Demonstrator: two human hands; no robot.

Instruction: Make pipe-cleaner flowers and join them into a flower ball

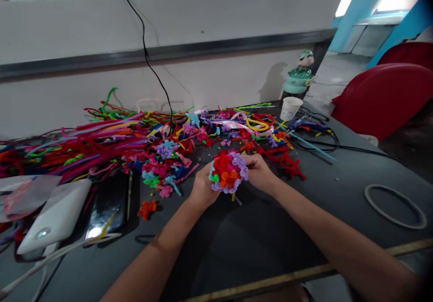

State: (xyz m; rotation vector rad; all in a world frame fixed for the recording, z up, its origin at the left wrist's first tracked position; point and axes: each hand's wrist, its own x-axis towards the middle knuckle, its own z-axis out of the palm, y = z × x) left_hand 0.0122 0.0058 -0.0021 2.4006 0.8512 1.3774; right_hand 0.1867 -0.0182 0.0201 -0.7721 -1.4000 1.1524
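Note:
Over the table's near middle, a bouquet of pipe-cleaner flowers (227, 173) in red, orange, purple, green and blue is held up facing me. My left hand (204, 187) is closed around its left side, the fingertips partly hidden behind the blooms. At the bouquet's right edge my right hand (259, 171) pinches with bent fingers; what it grips there, likely hidden by the flowers, I cannot make out. Short stem ends show below the bouquet. A loose orange pipe-cleaner flower (147, 209) lies left of my left forearm, with several finished flowers (165, 148) piled beyond.
Long pipe cleaners (101, 133) heap along the back left. A black phone (110, 205) and a white power bank (56, 216) with cables lie at left. A paper cup (291, 108), a green figure bottle (299, 74), a blue glue gun (309, 124) and a ring (395, 206) are at right.

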